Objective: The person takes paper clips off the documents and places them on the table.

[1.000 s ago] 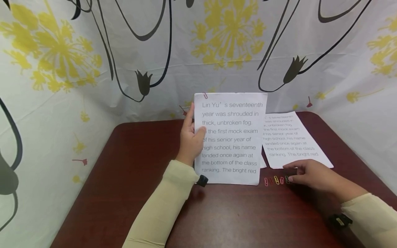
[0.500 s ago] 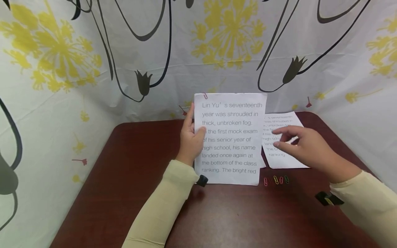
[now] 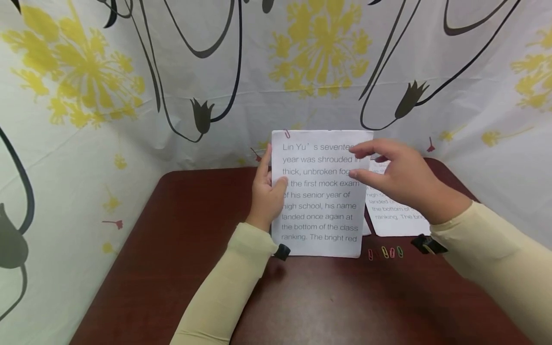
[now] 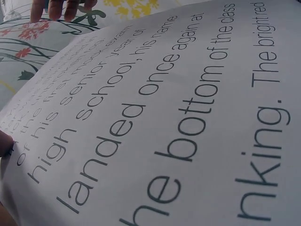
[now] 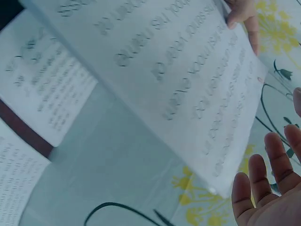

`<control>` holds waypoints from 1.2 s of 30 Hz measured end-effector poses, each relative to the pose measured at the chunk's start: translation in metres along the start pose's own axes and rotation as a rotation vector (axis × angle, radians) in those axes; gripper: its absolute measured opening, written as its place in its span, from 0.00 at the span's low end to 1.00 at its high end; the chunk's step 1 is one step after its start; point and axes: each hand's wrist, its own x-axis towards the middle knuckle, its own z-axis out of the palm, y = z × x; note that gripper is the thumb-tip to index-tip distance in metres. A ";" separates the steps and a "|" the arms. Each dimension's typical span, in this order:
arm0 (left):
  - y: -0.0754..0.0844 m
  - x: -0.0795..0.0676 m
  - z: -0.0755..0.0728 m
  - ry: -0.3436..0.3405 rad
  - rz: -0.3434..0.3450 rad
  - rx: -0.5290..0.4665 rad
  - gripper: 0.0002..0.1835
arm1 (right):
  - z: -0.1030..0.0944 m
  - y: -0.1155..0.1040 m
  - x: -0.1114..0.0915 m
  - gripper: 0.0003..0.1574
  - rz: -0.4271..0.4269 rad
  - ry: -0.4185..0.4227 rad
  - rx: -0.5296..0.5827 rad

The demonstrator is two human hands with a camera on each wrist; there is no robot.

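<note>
My left hand grips the left edge of a printed paper sheet, thumb on the front, and holds it raised above the table. A pink paper clip sits on its upper left corner. Whether more than one sheet is in the grip I cannot tell. My right hand is at the paper's upper right edge, thumb and fingers apart with nothing seen between them. In the right wrist view, its fingers are spread beside the paper's corner, not touching it.
Several small paper clips lie in a row on the dark red table, among them a yellow clip and a green clip. Behind the right hand lies another printed sheet. A patterned white curtain hangs behind.
My right hand has risen from the paper clips, moving up and left to the held paper's upper right edge. The left hand stays with the paper in its grip.
</note>
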 end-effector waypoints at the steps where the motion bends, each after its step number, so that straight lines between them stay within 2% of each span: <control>1: 0.000 0.000 0.000 0.000 0.001 0.001 0.47 | 0.000 -0.003 0.003 0.28 -0.008 -0.002 -0.001; 9: -0.001 0.001 -0.001 0.006 0.018 0.005 0.48 | 0.002 -0.021 0.029 0.29 -0.090 0.002 -0.066; 19: 0.002 0.000 -0.002 0.002 -0.007 -0.002 0.47 | 0.016 -0.035 0.060 0.30 -0.123 -0.031 -0.039; 26: 0.003 -0.002 0.000 -0.018 -0.005 -0.021 0.46 | 0.023 -0.044 0.074 0.30 -0.116 -0.057 -0.025; 36: 0.003 -0.001 0.000 -0.026 0.028 -0.016 0.47 | 0.036 -0.047 0.093 0.30 -0.182 -0.061 -0.050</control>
